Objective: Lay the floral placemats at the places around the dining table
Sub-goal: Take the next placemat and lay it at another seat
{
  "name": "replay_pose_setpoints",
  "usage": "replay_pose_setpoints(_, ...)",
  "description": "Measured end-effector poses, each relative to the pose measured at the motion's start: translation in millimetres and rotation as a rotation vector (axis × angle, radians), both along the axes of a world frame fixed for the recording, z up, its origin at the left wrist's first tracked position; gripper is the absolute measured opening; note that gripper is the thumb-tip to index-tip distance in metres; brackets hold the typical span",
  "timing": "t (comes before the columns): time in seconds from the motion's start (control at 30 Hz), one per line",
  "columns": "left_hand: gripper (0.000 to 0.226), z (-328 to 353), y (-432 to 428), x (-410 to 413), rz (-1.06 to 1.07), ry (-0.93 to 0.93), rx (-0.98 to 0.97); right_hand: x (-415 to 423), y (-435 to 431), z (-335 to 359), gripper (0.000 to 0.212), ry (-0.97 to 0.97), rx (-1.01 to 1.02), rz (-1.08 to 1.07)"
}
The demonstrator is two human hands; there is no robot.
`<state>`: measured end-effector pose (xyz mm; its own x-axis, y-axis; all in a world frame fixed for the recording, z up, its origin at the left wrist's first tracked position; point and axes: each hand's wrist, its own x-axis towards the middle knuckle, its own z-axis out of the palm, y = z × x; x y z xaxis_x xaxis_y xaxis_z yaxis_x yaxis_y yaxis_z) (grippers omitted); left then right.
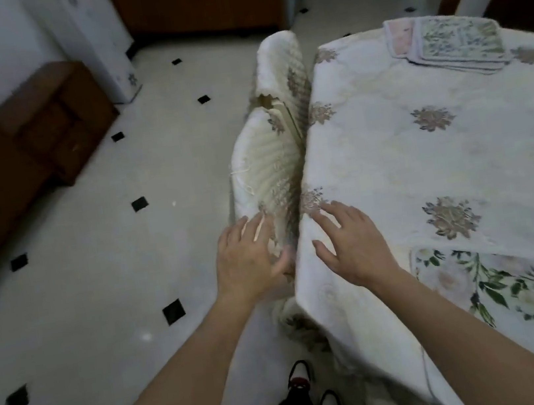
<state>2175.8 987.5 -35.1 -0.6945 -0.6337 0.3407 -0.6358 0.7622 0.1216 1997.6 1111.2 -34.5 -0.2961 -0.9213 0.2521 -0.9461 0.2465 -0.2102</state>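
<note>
Far to the left of the left hand (250, 260) stands a brown wooden cabinet (49, 124). Between it and the hand lies a broad stretch of pale tiled floor with black diamonds (94, 262), the best room for walking round. The left hand is spread and holds nothing. It is at the top of a cream quilted chair cover (261, 175), though I cannot tell whether it touches. The right hand (351, 245), just beside it, is also spread and empty, flat over the edge of the white quilted tablecloth with dusky flowers (425, 161).

One green-and-white floral placemat (499, 285) lies flat below and to the right of the right hand, near the table's edge. The stack of floral placemats (453, 42) sits well beyond both hands at the far end.

The likely trouble is the cloth. It hangs loose at the corner beneath the right hand, so a dragging palm or a hip could pull it and skew the laid mat. The chair is tucked tight against the table, so a long lean toward the stack could catch it.
</note>
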Motion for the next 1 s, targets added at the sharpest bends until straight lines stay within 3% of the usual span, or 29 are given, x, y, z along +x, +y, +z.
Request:
replay_pose_setpoints(0.23,0.062,2,1,77,0.265,-0.026,0.017,44,-57,6,0.047,0.029,-0.054,0.283)
replay_pose_setpoints(0.57,0.066,8,-35,136,0.457,-0.017,0.033,94,-126,17,0.051,0.039,-0.037,0.438)
replay_pose_setpoints(1.0,0.064,-7,-240,187,0.429,0.016,0.050,146,-320,6,0.049,0.079,-0.019,0.372)
